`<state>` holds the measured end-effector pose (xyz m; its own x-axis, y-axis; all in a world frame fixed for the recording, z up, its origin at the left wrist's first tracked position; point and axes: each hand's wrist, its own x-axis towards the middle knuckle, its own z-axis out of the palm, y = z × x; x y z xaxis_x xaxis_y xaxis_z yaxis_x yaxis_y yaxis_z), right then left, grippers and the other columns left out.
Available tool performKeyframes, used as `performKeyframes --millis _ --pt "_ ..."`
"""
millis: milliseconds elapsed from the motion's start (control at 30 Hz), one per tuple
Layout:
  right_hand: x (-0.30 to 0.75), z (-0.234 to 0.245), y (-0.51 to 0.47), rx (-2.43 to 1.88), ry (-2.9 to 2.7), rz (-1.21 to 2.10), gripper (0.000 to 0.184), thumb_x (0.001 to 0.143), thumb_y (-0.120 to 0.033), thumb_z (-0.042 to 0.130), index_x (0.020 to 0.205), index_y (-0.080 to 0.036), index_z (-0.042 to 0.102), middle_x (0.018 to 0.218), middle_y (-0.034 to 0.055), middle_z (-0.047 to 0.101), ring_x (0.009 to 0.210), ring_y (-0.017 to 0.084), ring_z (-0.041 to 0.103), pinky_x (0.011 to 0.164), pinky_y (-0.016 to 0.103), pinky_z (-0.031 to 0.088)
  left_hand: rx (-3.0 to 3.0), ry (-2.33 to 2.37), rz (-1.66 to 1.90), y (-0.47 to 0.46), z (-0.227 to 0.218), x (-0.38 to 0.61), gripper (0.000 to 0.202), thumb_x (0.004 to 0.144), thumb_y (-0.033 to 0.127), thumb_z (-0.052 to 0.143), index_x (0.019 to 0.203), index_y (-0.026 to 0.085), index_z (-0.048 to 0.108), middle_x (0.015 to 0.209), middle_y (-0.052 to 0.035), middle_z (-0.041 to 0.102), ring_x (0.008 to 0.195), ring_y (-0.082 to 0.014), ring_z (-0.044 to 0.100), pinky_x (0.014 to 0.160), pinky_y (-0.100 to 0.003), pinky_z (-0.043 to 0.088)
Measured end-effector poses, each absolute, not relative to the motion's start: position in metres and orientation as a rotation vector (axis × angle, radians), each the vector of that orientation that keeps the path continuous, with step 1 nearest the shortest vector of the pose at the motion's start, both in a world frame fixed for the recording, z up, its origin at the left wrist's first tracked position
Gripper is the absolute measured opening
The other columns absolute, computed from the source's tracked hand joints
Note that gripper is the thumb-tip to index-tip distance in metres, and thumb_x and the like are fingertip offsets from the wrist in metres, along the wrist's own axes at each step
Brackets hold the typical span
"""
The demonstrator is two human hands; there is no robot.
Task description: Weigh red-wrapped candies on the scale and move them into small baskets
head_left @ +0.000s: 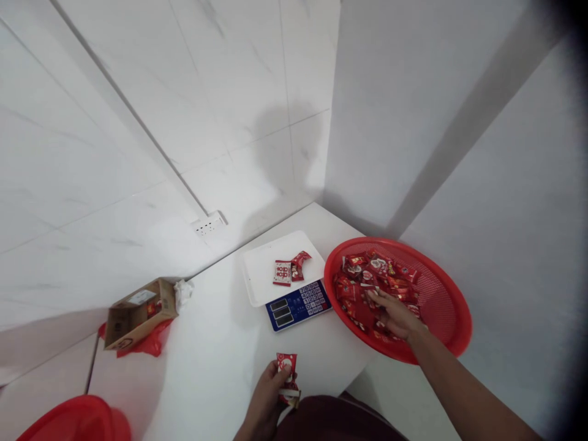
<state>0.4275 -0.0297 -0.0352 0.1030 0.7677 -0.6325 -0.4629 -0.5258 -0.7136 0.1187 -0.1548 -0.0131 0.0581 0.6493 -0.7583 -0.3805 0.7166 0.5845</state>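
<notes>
My left hand is closed around a small red bag held upright near the table's front edge. My right hand reaches into a red plastic basket and rests on the pile of red candy packets; its fingers curl among them, and what they grip is not clear. A weighing scale with a white pan and blue keypad stands left of the basket. Two or three red packets lie on the pan.
An open cardboard box on a red bag sits at the table's left, with crumpled white paper beside it. A wall socket is behind. Another red basket rim shows at bottom left. White walls close in at the back and right.
</notes>
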Motion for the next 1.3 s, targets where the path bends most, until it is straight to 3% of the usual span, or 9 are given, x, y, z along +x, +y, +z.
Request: performKeyframes --millis 367,500,767,967,1300 --pt "0.424 -0.031 -0.034 -1.373 -0.306 1.716 0.012 0.076 -0.016 0.061 0.085 -0.024 0.058 0.081 -0.0027 0.071 0.075 0.014 0.067 0.066 0.024 0.058 0.23 1.351 0.784 -0.152 0.0 0.121 0.042 0.06 0.05 0.069 0.079 0.015 0.055 0.072 -0.0025 0.06 0.05 -0.0071 0.047 0.05 -0.022 0.035" --pt "0.424 -0.033 -0.034 -1.361 -0.301 1.723 0.011 0.077 -0.015 0.059 0.082 -0.024 0.058 0.078 -0.0036 0.07 0.071 0.013 0.066 0.063 0.023 0.058 0.246 1.316 0.794 -0.151 0.005 0.121 0.038 0.06 0.047 0.07 0.077 0.016 0.056 0.061 0.0025 0.055 0.047 -0.0063 0.045 0.05 -0.021 0.034" --pt "0.428 -0.047 -0.032 -1.388 -0.311 1.704 0.021 0.073 -0.015 0.064 0.09 -0.025 0.057 0.091 -0.0027 0.07 0.08 0.014 0.067 0.067 0.023 0.058 0.441 1.335 0.72 -0.152 -0.002 0.12 0.038 0.061 0.049 0.069 0.069 0.015 0.056 0.05 0.0038 0.05 0.043 -0.0072 0.043 0.045 -0.021 0.026" --pt "0.43 -0.054 -0.032 -1.492 -0.28 1.67 0.034 0.069 -0.015 0.068 0.098 -0.028 0.055 0.099 -0.0031 0.069 0.082 0.014 0.066 0.06 0.021 0.058 0.612 1.325 0.619 -0.152 0.001 0.121 0.038 0.062 0.05 0.066 0.067 0.014 0.057 0.052 0.0014 0.053 0.044 -0.0089 0.045 0.046 -0.022 0.031" --pt "0.425 -0.045 -0.035 -1.59 -0.321 1.633 0.028 0.068 -0.018 0.069 0.092 -0.028 0.058 0.097 -0.0025 0.069 0.079 0.016 0.066 0.052 0.021 0.056 0.826 1.284 0.514 -0.152 0.014 0.12 0.038 0.069 0.052 0.058 0.079 0.015 0.066 0.06 0.0 0.057 0.052 -0.011 0.046 0.053 -0.023 0.032"
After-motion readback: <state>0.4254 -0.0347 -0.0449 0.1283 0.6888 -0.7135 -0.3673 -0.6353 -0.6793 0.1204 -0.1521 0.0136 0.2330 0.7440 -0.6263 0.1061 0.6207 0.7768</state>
